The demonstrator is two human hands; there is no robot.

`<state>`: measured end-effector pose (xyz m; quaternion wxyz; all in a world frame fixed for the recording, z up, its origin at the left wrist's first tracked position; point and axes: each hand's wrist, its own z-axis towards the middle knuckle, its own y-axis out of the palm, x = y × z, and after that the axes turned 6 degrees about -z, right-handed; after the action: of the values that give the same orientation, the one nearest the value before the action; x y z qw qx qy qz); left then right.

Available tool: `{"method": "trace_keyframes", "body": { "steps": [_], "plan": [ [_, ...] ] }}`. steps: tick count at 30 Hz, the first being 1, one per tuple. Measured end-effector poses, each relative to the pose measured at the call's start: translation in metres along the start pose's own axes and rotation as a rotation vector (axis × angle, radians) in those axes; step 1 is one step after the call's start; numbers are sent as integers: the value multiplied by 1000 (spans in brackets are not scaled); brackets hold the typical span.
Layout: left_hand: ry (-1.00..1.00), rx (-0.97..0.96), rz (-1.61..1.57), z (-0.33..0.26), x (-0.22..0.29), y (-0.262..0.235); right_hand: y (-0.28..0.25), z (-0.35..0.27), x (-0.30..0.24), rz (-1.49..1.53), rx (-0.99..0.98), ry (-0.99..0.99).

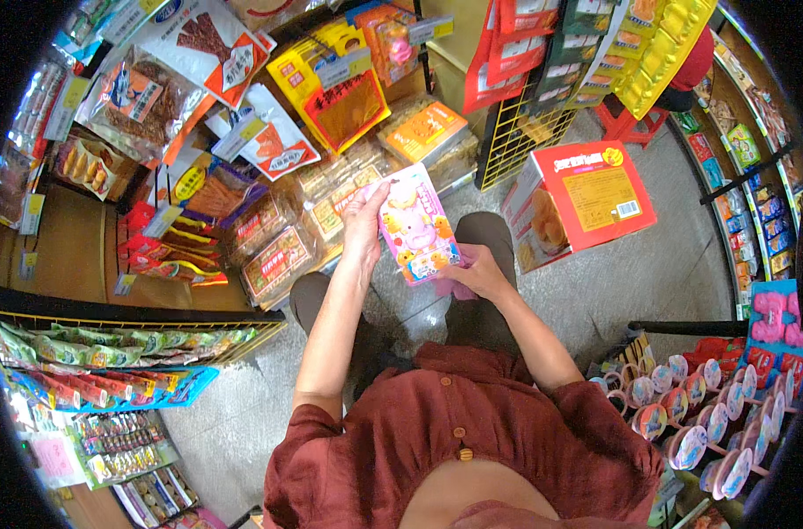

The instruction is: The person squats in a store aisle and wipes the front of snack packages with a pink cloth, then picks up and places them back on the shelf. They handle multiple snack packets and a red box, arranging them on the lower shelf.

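Observation:
A small pink package (pixel 417 225) with cartoon pictures on its front is held upright-slanted between both hands, in front of my knees. My left hand (pixel 364 220) grips its left edge, the thumb lying on the front near the upper corner. At the lower right corner, my right hand (pixel 479 271) is closed on the same package. A bit of something pink (pixel 455 287) shows below the right fingers; I cannot make out what it is. Just right of the right hand, on the grey floor (pixel 542 304), stands a large red carton (pixel 580 198) with a yellow label.
Shelves ahead and left hold bagged snacks, including a yellow bag (pixel 335 88) and clear packs (pixel 278 263). Red hanging packets (pixel 512 48) are on a yellow wire rack (pixel 523 141). A red stool (pixel 629 119) stands behind the carton. Round-topped tubs (pixel 688 448) stick out at lower right.

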<state>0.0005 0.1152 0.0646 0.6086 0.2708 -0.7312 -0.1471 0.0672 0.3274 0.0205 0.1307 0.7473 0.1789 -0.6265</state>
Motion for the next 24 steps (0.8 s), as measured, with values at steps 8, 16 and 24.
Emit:
{"method": "trace_keyframes", "body": {
  "steps": [8,16,24],
  "plan": [
    [288,-20,285,94,27,54,-42,24,13,-834,601,-526],
    [585,42,490,208,25,108,-45,32,26,-843,681,-551],
    [802,-21,592,233,44,132,-52,41,26,-853,688,-557]
  ]
}}
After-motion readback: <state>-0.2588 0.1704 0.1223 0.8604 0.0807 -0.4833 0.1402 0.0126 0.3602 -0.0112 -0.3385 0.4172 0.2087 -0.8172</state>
